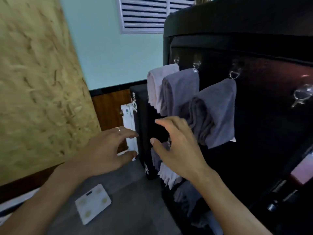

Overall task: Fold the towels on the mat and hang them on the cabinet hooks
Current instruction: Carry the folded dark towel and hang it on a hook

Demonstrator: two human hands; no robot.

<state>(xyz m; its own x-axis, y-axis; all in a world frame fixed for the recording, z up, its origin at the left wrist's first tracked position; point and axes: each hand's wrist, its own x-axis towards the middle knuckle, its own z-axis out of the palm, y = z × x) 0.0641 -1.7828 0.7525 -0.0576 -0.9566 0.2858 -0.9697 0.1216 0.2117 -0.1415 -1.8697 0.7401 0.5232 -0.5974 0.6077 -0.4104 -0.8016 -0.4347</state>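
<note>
Towels are seen hung on clear hooks (pixel 234 74) along the dark cabinet (pixel 254 48): a pale towel (pixel 157 85) and two grey towels (pixel 181 90) (pixel 216 112). Left hand (pixel 105 150) and right hand (pixel 177 146) are held before them, fingers spread wide, gripping nothing. More towels (pixel 166 173) are heaped below.

Three folded towels are hanging from the cabinet: one pale towel (pixel 158 85) and two grey towels (pixel 180 92) (pixel 215 112). Four clear hooks (pixel 234 73) are showing, one bare hook (pixel 303 96) among them. Two hands, left hand (pixel 108 150) and right hand (pixel 179 146), are reaching forward. One white scale (pixel 93 203) is lying on the floor.
</note>
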